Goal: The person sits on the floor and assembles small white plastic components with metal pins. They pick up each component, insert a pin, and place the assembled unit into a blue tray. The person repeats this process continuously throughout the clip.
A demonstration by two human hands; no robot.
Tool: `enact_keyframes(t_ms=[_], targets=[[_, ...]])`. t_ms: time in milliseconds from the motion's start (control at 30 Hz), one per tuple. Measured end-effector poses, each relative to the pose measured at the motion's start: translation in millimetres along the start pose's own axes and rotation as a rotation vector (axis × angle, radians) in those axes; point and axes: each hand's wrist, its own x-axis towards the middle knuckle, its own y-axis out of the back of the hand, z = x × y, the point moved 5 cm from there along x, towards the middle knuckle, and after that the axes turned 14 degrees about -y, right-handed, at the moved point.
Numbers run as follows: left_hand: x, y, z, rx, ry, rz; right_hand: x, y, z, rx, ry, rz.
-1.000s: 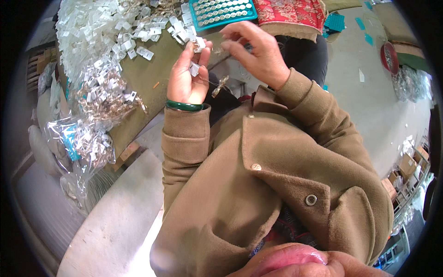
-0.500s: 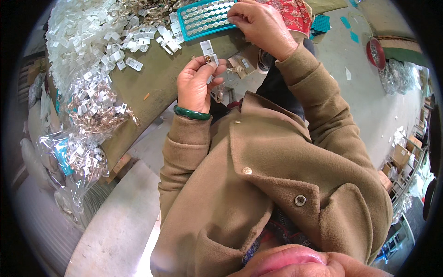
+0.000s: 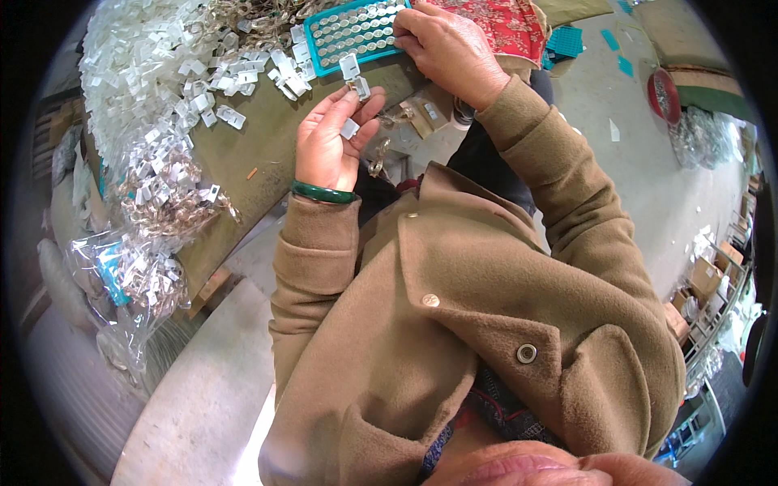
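My left hand (image 3: 331, 144), with a green bangle at the wrist, is closed on a small white plastic case (image 3: 349, 67) whose lid stands open. Another white piece (image 3: 349, 129) shows between its fingers, and a thin wired part (image 3: 377, 158) hangs below the hand. My right hand (image 3: 448, 50) is at the right edge of a teal tray (image 3: 353, 64), thumb and fingers pinched together. Whatever lies in that pinch is hidden. Rows of round silvery discs (image 3: 347, 40), like button cells, fill the tray.
Loose white plastic cases (image 3: 138, 65) heap up at the left of the table (image 3: 243, 150). Nearer are clear bags (image 3: 154, 279) of wired white parts. Red flowered cloth (image 3: 515, 32) lies right of the tray. A red bowl (image 3: 663, 95) stands farther right.
My left hand has shifted slightly left and up, close to the tray's lower edge, with the white case turned. My right hand has moved a little left and remains pinched at the tray.
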Motion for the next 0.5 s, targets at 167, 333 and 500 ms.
enact_keyframes(t_ms=[167,333,500], targets=[[1,-1,2,0.008,-0.009,0.024,1,9,2,0.081,-0.011,0.055],[1,-7,0,0.034,-0.001,0.015,4,5,-2,0.13,0.149,-0.041],[2,-10,0,0.049,-0.005,0.014,4,1,3,0.126,0.192,-0.089]])
